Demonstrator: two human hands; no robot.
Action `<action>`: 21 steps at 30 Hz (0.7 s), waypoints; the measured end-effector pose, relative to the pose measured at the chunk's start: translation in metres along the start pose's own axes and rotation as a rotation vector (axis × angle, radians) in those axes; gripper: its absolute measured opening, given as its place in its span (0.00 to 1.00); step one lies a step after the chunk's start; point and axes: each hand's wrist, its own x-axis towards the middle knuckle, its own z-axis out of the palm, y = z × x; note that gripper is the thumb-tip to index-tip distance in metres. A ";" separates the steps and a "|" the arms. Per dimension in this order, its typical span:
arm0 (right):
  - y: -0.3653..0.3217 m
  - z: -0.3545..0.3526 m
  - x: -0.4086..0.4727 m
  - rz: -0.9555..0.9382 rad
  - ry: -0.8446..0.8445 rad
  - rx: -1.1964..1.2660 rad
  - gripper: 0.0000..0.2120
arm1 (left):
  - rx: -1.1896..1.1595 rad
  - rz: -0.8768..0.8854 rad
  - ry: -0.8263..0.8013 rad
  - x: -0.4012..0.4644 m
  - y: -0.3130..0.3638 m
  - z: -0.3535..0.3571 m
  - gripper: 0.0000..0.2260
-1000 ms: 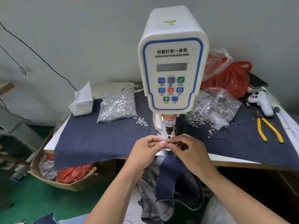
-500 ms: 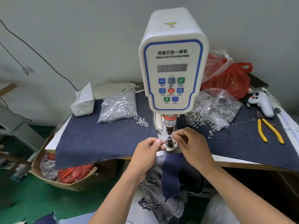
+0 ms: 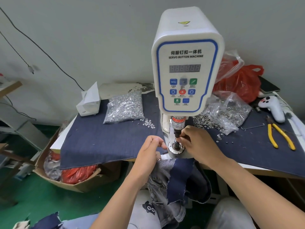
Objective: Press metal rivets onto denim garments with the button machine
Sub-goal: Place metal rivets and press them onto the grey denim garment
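White plastic houses the servo button machine (image 3: 186,63), which stands at the centre of the frame with its blue-edged control panel facing the camera. Below the panel, the black press head (image 3: 177,132) hangs over the round metal die (image 3: 176,148) at the table's (image 3: 257,169) front edge. The right hand (image 3: 200,145) sits just right of the die, its fingertips (image 3: 181,139) bunched together at the press head's tip, seemingly pinching something very small; what it holds is too tiny to make out. The left hand (image 3: 151,150) lies just left of the die, fingers curled, thumb and forefinger pressed together; whether it pinches anything I cannot tell. Below both hands, the denim garment (image 3: 179,179) hangs off the table edge toward the lower centre of the frame, not on the die.

Dark denim cloth (image 3: 102,142) covers the tabletop. A clear bag of silver rivets (image 3: 124,108) rests left of the machine, beside a white tissue box (image 3: 89,103). Right of the machine lies an open bag of metal rings (image 3: 229,113), with loose rings spilled near it. Yellow-handled pliers (image 3: 280,136) lie at the right edge, and a red plastic bag (image 3: 239,81) sits behind.
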 end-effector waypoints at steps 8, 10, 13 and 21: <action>0.006 0.001 0.003 -0.024 0.028 0.062 0.07 | -0.044 0.009 -0.009 -0.005 0.004 -0.001 0.11; 0.008 0.001 0.003 -0.019 0.019 0.090 0.06 | -0.072 0.014 -0.020 -0.006 0.006 -0.001 0.11; 0.011 0.002 0.003 0.001 0.015 0.137 0.04 | -0.096 0.028 -0.032 -0.007 0.007 -0.001 0.12; 0.013 0.006 0.002 0.013 0.040 0.169 0.04 | -0.080 0.077 -0.068 -0.007 0.006 -0.001 0.13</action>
